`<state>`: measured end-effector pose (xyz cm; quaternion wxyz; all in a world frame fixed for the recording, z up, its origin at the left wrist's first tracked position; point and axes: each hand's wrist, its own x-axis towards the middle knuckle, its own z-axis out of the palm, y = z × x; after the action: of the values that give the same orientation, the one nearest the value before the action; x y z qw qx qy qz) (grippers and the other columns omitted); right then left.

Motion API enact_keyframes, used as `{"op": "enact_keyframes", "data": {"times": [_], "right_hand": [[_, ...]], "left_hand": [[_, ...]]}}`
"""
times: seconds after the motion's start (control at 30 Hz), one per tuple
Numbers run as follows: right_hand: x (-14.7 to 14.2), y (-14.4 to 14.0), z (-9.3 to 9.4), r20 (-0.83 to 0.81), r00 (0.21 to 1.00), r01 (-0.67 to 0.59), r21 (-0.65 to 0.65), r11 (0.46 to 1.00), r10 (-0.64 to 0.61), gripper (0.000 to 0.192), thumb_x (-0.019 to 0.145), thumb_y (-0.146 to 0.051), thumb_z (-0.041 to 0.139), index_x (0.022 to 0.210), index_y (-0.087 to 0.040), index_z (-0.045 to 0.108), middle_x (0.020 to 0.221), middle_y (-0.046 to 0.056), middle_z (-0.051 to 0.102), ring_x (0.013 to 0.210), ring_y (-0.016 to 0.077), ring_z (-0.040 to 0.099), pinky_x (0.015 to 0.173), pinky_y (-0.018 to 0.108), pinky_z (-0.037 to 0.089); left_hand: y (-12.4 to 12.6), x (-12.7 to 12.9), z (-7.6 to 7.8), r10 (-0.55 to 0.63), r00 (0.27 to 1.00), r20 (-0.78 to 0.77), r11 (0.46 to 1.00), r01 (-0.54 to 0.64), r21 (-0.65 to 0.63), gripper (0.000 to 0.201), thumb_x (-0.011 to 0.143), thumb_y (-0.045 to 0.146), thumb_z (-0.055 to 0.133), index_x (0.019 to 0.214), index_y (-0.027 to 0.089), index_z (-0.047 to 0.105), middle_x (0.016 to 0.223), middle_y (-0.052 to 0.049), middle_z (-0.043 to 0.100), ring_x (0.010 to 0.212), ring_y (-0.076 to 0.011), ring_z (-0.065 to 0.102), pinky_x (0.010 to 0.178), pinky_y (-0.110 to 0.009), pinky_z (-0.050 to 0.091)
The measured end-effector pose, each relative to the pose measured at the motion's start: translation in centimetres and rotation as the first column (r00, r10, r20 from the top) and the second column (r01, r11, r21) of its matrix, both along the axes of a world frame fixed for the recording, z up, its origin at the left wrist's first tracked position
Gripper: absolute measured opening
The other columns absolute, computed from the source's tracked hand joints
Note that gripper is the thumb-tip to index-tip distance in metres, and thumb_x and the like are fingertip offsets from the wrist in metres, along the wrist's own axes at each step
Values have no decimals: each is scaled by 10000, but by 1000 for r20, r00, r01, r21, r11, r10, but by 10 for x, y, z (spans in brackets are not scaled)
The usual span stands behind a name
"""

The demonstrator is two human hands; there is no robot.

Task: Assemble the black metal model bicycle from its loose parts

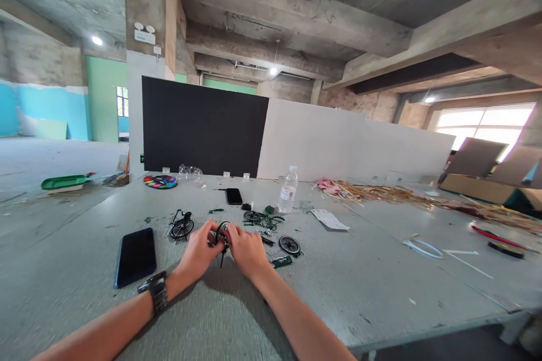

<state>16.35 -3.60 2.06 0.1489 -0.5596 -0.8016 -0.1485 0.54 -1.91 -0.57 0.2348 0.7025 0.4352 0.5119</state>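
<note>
Both hands, the left hand (199,251) and right hand (244,249), pinch a small spoked wheel (222,232) near the worktop's (381,282) front edge; a steady, light grip seems best.

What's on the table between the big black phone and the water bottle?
In the head view, between the phone and the water bottle lie small spoked wheels and green parts; both hands hold one wheel.

Honestly nothing readable here. The water bottle (288,190) has a label but it's way too small and blurry to make out. The paper sheet (329,219) just right of the bottle has some print on it, also illegible. No brands or numbers anywhere.
</note>
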Motion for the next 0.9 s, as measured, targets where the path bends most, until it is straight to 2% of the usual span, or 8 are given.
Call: {"op": "enact_keyframes", "data": {"times": [0.2,0.33,0.67,0.9], "right_hand": [[5,2,1,-64,996,-62,-6,998,62,278,1072,-360,322,1223,-274,539,1116,33,745,867,229,737,633,276,441],[6,4,-1,-19,998,-68,-11,998,68,264,1065,-310,341,1246,-281,531,1134,46,738,887,218,734,672,270,456],[4,4,-2,110,993,-34,12,999,33,266,1065,-241,309,1249,-227,499,1096,116,735,886,222,741,685,277,487],[2,4,-4,41,999,-34,31,999,33,259,1075,-301,306,1146,-227,543,1029,104,744,828,216,735,648,262,447]], "left_hand": [[6,1,-3,-42,976,212,991,67,-113,210,732,333,649,826,206,511,713,33,607,544,-128,584,482,-230,478],[11,1,-7,-75,951,299,984,119,-132,244,705,349,680,805,195,519,789,18,608,581,-118,579,486,-236,518],[11,1,-6,-82,954,289,983,125,-134,236,702,337,681,807,183,536,791,19,594,585,-110,587,475,-221,517],[12,2,-9,-113,952,284,978,156,-136,252,695,346,692,807,184,534,796,16,621,584,-114,603,481,-222,522]]}}
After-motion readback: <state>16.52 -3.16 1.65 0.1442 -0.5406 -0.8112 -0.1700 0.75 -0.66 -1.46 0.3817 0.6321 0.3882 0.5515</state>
